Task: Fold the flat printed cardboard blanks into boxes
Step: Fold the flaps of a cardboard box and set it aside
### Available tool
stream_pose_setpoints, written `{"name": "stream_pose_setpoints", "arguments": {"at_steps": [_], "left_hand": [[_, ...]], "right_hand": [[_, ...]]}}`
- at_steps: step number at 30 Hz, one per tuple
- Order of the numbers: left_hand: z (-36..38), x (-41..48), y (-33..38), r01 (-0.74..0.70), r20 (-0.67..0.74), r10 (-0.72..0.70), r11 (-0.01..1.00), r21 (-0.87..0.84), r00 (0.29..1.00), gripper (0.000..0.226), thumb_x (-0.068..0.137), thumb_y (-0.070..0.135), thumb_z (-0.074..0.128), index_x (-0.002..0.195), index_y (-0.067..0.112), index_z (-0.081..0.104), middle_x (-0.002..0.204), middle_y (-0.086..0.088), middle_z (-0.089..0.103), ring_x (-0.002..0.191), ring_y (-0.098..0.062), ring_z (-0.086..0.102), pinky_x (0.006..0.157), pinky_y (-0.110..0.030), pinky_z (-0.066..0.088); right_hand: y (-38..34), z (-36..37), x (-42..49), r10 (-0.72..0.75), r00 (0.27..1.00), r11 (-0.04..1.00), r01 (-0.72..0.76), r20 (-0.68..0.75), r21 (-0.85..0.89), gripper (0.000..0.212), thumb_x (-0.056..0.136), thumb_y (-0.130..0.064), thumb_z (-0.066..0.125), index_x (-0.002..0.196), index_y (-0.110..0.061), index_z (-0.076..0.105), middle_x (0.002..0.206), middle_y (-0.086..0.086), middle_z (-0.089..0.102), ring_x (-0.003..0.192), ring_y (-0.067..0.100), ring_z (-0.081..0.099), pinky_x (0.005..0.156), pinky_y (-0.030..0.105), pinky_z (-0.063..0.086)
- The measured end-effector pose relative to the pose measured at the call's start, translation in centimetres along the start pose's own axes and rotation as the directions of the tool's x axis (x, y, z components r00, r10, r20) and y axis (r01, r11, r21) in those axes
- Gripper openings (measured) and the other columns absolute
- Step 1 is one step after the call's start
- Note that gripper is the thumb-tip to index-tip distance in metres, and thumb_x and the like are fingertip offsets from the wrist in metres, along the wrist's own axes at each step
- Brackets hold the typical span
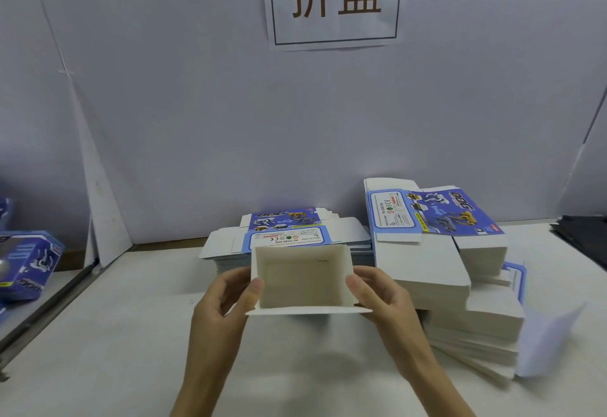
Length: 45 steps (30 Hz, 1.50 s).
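- Head view, item in work: one box (303, 280), opened into a tube, white inside facing up, held above the table (131, 334) at centre.
- Left hand (223, 298): fingers curled round the box's left wall, thumb on the rim.
- Right hand (381, 295): fingers gripping the right wall likewise.
- Near flap (305, 310) lying flat and unfolded; box judged part-formed, end flaps left to tuck.
- Flat blanks (289, 239) stacked just behind the box; larger pile (460, 278) at right, slumped and fanned, many left to fold.
- Finished boxes (29, 265) seen at far left edge.
- Surface: pale table, grey partition (197, 104) behind, paper sign (335, 2) with two characters.
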<state>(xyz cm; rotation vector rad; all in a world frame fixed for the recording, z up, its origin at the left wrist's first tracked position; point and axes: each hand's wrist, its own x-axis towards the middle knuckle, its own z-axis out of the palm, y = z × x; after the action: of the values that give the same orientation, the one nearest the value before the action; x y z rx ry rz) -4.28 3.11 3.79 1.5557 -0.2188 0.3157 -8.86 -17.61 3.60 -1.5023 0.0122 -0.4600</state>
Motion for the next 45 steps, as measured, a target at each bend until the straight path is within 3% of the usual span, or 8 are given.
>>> {"name": "stream_pose_setpoints", "arguments": {"at_steps": [4,9,15,25,29,32,37,45], "left_hand": [[0.0,0.2,-0.2,-0.002,-0.010,0.001,0.998,-0.066,1.000,0.017,0.092,0.014,0.060,0.091,0.025,0.072,0.088,0.009,0.075,0.079,-0.007,0.069,0.060,-0.012,0.051],[-0.6,0.7,-0.1,0.182,0.049,-0.176,0.914,-0.362,0.983,0.024,0.088,0.012,0.056,0.080,0.014,0.078,0.089,-0.002,0.075,0.075,-0.009,0.070,0.060,-0.019,0.056],[-0.6,0.6,-0.5,0.156,0.072,-0.141,0.941,-0.301,0.987,0.019,0.090,0.018,0.056,0.099,0.018,0.073,0.097,0.001,0.074,0.081,-0.006,0.068,0.069,-0.025,0.059],[-0.4,0.6,-0.7,0.237,0.130,-0.203,0.902,-0.361,0.970,0.026,0.095,0.019,0.048,0.101,0.012,0.072,0.108,-0.010,0.072,0.089,-0.012,0.068,0.072,-0.032,0.058],[-0.6,0.5,-0.4,0.611,0.299,-0.538,0.740,-0.281,0.789,0.059,0.085,0.062,0.043,0.111,0.016,0.068,0.101,-0.010,0.072,0.092,-0.028,0.065,0.078,-0.042,0.052],[0.1,-0.2,0.8,0.753,0.481,-0.584,0.560,-0.344,0.654,0.052,0.078,0.053,0.056,0.098,0.010,0.076,0.091,-0.019,0.073,0.073,-0.034,0.071,0.060,-0.043,0.058],[1.0,-0.3,0.6,0.551,0.335,-0.454,0.516,-0.656,0.825,0.035,0.081,0.030,0.060,0.110,0.013,0.071,0.092,-0.013,0.072,0.071,-0.028,0.068,0.062,-0.038,0.058],[2.0,-0.7,0.2,0.348,0.117,-0.386,0.612,-0.710,0.915,0.042,0.094,0.038,0.050,0.133,0.022,0.056,0.107,-0.009,0.068,0.094,-0.028,0.065,0.067,-0.037,0.059]], "right_hand": [[0.0,0.0,0.1,-0.008,1.000,0.998,0.008,-0.004,0.063,0.015,0.077,-0.037,0.067,0.078,-0.024,0.075,0.068,-0.017,0.066,0.060,-0.003,0.055,0.062,0.011,0.048],[0.3,-0.6,0.1,0.014,0.998,0.994,-0.007,-0.055,0.111,0.045,0.099,-0.015,0.048,0.061,-0.022,0.072,0.063,-0.007,0.066,0.057,0.005,0.058,0.055,0.013,0.047],[0.2,0.1,0.2,0.049,0.999,0.985,-0.050,0.013,0.168,0.009,0.081,-0.036,0.071,0.079,-0.028,0.076,0.072,-0.011,0.068,0.070,0.002,0.058,0.074,0.020,0.050],[0.6,0.7,-0.2,0.086,0.991,0.946,-0.050,-0.100,0.321,0.037,0.092,-0.037,0.050,0.081,-0.010,0.073,0.076,0.011,0.071,0.064,0.017,0.062,0.061,0.025,0.049],[-0.1,0.8,-0.7,-0.018,0.997,0.971,0.034,-0.073,0.236,0.035,0.085,-0.040,0.053,0.073,-0.012,0.070,0.061,0.006,0.062,0.051,0.012,0.050,0.049,0.019,0.041],[-0.3,1.0,-1.2,-0.060,0.998,0.980,0.052,0.034,0.193,0.029,0.082,-0.038,0.057,0.075,-0.016,0.074,0.066,-0.001,0.067,0.056,0.008,0.056,0.051,0.016,0.043],[0.1,1.0,-0.8,0.135,0.987,0.871,-0.158,0.082,0.466,0.047,0.081,-0.051,0.048,0.115,-0.025,0.068,0.111,0.000,0.073,0.092,0.011,0.070,0.070,0.025,0.055],[1.2,1.6,-1.1,0.240,0.934,0.713,-0.354,0.263,0.605,0.042,0.087,-0.046,0.048,0.114,-0.025,0.072,0.126,0.009,0.066,0.115,0.024,0.064,0.086,0.038,0.056]]}}
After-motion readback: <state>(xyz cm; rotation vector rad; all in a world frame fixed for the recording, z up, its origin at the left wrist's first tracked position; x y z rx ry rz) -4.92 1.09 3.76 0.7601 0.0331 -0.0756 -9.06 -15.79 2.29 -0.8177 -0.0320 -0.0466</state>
